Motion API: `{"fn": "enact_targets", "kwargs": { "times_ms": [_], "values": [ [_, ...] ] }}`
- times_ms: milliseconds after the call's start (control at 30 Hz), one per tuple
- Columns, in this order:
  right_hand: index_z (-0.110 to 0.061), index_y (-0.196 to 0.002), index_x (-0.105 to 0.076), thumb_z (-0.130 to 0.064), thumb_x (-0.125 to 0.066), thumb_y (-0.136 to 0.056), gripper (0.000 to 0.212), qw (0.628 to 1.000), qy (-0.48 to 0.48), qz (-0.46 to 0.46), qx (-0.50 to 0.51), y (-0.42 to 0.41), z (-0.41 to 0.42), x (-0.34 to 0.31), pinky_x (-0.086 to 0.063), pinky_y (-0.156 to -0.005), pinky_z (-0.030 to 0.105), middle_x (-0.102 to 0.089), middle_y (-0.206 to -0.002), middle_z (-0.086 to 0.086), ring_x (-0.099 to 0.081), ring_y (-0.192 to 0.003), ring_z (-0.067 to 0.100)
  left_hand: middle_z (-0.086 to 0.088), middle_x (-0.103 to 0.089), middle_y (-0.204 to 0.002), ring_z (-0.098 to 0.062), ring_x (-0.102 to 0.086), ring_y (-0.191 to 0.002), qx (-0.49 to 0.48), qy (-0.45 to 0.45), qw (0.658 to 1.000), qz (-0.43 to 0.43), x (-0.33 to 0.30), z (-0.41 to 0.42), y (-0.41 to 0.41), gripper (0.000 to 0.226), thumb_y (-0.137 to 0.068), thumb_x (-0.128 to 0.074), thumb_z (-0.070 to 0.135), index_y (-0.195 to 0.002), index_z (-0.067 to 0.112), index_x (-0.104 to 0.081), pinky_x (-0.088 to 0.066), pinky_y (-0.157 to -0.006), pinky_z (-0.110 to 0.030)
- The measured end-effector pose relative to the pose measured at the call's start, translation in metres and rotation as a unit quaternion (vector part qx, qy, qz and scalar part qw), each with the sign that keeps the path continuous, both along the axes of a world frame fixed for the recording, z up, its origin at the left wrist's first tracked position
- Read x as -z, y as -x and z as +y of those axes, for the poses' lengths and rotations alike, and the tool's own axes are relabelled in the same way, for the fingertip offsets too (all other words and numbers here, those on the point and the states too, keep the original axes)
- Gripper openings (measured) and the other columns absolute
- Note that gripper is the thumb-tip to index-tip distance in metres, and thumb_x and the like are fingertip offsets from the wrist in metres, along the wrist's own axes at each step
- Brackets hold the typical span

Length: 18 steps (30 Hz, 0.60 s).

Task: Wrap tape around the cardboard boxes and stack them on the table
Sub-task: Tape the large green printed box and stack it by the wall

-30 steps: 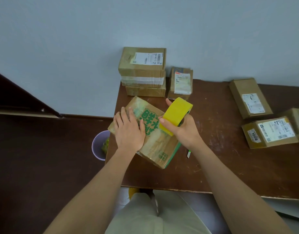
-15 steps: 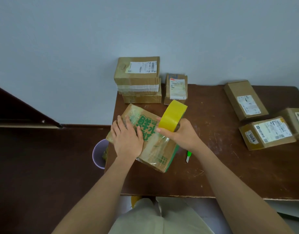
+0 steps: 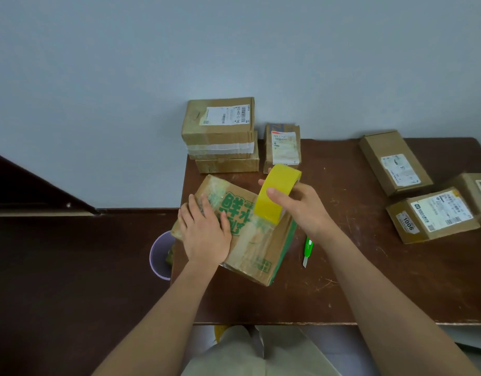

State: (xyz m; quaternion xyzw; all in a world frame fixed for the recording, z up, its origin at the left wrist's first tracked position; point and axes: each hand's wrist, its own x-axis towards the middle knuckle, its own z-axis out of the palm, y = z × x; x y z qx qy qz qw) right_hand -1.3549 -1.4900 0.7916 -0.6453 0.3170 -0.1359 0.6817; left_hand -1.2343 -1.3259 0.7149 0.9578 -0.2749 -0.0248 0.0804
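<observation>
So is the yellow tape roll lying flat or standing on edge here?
On edge. The right hand grips the yellow tape roll upright, its lower rim on top of the green-printed box, which the left hand presses flat.

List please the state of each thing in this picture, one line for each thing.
Green-printed box: lies flat on the table, partly taped.
Yellow tape roll: on edge over that box, gripped.
Left hand: flat on the box.
Right hand: fingers curled round the roll.
Stacked boxes: piled by the wall.
Green cutter: lying on the table, untouched.
Three boxes at right: unstacked.
</observation>
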Motion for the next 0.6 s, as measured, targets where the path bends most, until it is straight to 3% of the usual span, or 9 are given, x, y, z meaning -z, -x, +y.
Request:
{"fn": "enact_targets", "kwargs": {
  "times_ms": [67,200,400,467,600],
  "values": [
    [-0.016,-0.102,-0.077,-0.016,-0.074,-0.089,0.013,0.999,0.019,-0.018,0.033,-0.003,-0.007,-0.002,-0.056,-0.096,0.044,-0.077,-0.108,-0.003,-0.070,-0.107,0.015,-0.028,-0.041,-0.146,-0.047,-0.041,-0.131,0.001,0.001,1.000,0.000,0.000,0.000,0.000,0.069,-0.095,-0.023,0.045,-0.144,0.000,-0.041,-0.032,-0.111,-0.056],
    [-0.017,-0.102,-0.076,-0.010,-0.073,-0.089,0.015,0.999,0.011,-0.031,0.012,-0.007,-0.016,-0.007,-0.054,-0.090,0.031,-0.077,-0.108,-0.006,-0.069,-0.108,0.011,-0.028,-0.042,-0.146,-0.047,-0.041,-0.131,-0.002,0.000,1.000,-0.001,0.000,-0.001,-0.001,0.067,-0.095,-0.025,0.045,-0.144,0.001,-0.041,-0.031,-0.112,-0.055],
    [-0.020,-0.091,-0.078,-0.007,-0.069,-0.087,0.016,0.988,-0.106,-0.071,0.082,-0.008,-0.012,0.003,-0.054,-0.096,0.047,-0.075,-0.114,0.010,-0.070,-0.106,0.025,-0.027,-0.043,-0.146,-0.045,-0.042,-0.131,-0.005,0.001,1.000,-0.009,-0.001,-0.001,-0.001,0.067,-0.095,-0.025,0.045,-0.143,0.002,-0.042,-0.032,-0.112,-0.054],
    [-0.016,-0.097,-0.075,-0.012,-0.069,-0.084,0.015,0.983,-0.130,-0.074,0.103,-0.006,-0.013,0.005,-0.055,-0.090,0.045,-0.075,-0.113,0.010,-0.070,-0.099,0.022,-0.028,-0.043,-0.146,-0.045,-0.042,-0.131,-0.004,0.000,1.000,-0.011,0.000,-0.002,0.000,0.067,-0.095,-0.025,0.044,-0.143,0.001,-0.042,-0.032,-0.112,-0.055],
    [-0.008,-0.114,-0.067,-0.012,-0.071,-0.077,0.038,0.969,-0.197,-0.101,0.114,-0.001,-0.016,0.009,-0.053,-0.083,0.039,-0.075,-0.104,0.009,-0.068,-0.096,0.022,-0.028,-0.041,-0.146,-0.045,-0.041,-0.132,-0.007,-0.004,1.000,-0.005,0.000,-0.003,0.001,0.066,-0.095,-0.026,0.044,-0.144,0.002,-0.041,-0.031,-0.113,-0.055]
  ]
}}
